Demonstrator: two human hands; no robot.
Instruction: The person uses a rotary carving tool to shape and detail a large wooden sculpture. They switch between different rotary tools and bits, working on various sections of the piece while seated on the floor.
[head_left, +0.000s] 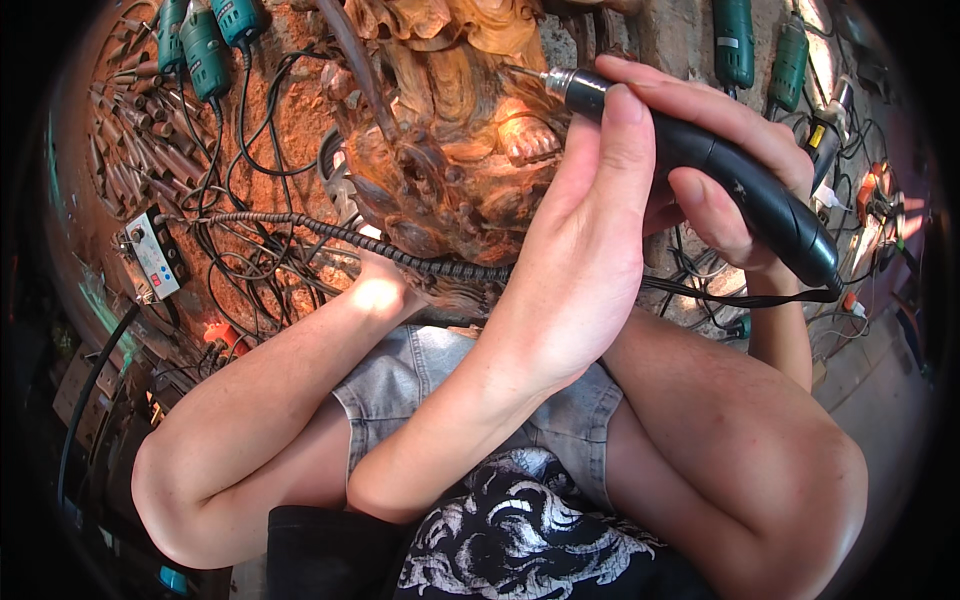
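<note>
Both my hands are around a black curved rotary carving handpiece (735, 175), which slants across the upper right. My right hand (745, 130) wraps its body, fingers over the top and thumb below. My left hand (590, 225) closes at its front part, the thumb along the black housing; its other fingers are partly hidden. From the silver collet (558, 82) a thin bit (525, 72) points left at a brown carved wood sculpture (450, 150). Whether the bit touches the wood I cannot tell. A carved foot with toes (530, 135) is brightly lit just below the bit.
Green power tools (205, 60) lie at upper left, others (735, 45) at upper right. Many carving bits or chisels (140, 150) spread at far left. A small control box (152, 258) connects to a spiral-wrapped cable (370, 243). Tangled black cords and orange wood dust surround the sculpture.
</note>
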